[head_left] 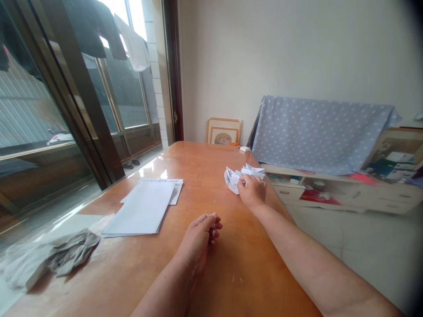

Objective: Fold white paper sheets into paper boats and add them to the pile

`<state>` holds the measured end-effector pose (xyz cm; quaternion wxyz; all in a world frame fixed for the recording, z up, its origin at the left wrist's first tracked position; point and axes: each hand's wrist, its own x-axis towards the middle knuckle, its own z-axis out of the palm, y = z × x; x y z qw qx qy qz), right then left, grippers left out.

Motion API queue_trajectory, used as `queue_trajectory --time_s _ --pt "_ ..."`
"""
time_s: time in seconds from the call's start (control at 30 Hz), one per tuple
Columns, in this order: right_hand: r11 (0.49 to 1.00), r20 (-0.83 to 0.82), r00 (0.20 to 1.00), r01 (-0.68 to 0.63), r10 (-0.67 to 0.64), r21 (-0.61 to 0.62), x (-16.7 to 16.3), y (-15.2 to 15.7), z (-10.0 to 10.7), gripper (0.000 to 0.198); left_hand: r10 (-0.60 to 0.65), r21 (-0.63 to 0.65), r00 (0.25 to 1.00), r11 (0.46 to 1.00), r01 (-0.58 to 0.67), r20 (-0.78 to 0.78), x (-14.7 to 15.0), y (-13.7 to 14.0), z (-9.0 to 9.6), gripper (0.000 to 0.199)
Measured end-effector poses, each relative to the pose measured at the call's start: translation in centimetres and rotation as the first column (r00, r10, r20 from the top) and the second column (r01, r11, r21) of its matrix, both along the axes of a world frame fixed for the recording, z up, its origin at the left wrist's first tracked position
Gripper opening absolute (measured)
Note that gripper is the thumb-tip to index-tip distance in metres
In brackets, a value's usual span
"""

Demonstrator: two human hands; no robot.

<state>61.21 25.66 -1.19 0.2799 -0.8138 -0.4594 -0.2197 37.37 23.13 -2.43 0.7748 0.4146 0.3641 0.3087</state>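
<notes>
Folded white paper pieces [232, 178] with printed or written marks stand bunched together on the wooden table [198, 167], toward its right edge. My right hand [253, 190] is closed at their near side, thumb and fingers pinching folded paper; the fingertips are partly hidden. Nearer to me, my left hand [205, 229] hovers over or rests on the tabletop, fingers curled and thumb against the forefinger. Whatever lies inside that curl is hidden. To its left is a stack of flat white sheets [142, 207], with a written sheet [178, 189] sticking out beneath.
A grey cloth [74, 253] lies crumpled at the left table edge. At the far end sit a small white box [245, 149] and an orange item [234, 144]. Beyond the right edge is a low white cabinet [357, 193] beneath a dotted blue cloth [317, 132]. Tiny white scraps dot the tabletop.
</notes>
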Motion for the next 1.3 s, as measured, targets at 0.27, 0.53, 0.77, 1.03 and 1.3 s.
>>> queue_trajectory --time_s 0.27,0.53,0.77,1.03,1.3 --pt "0.997 -0.062 0.998 0.019 -0.023 -0.074 0.3 0.8 1.0 0.017 0.005 -0.004 1.0 1.0 -0.005 -0.009 0.1 -0.1 0.2 0.035" --pt "0.992 -0.086 0.996 0.018 -0.029 -0.124 0.4 1.2 1.0 0.021 0.008 0.006 1.0 1.0 -0.008 -0.008 0.0 -0.2 0.3 0.034" --pt "0.981 -0.136 0.99 0.009 -0.036 -0.195 1.7 1.2 0.6 0.021 0.016 0.012 1.0 1.0 -0.016 -0.022 0.0 -0.1 0.4 0.035" --pt "0.973 -0.16 0.986 -0.005 -0.034 -0.232 2.5 1.4 0.8 0.019 0.007 0.007 1.0 1.0 -0.007 -0.018 0.0 -0.1 0.4 0.035" --pt "0.975 -0.174 0.985 -0.022 -0.017 -0.219 2.7 1.4 0.1 0.021 0.003 0.02 1.0 1.0 -0.003 -0.017 0.0 -0.1 0.3 0.035"
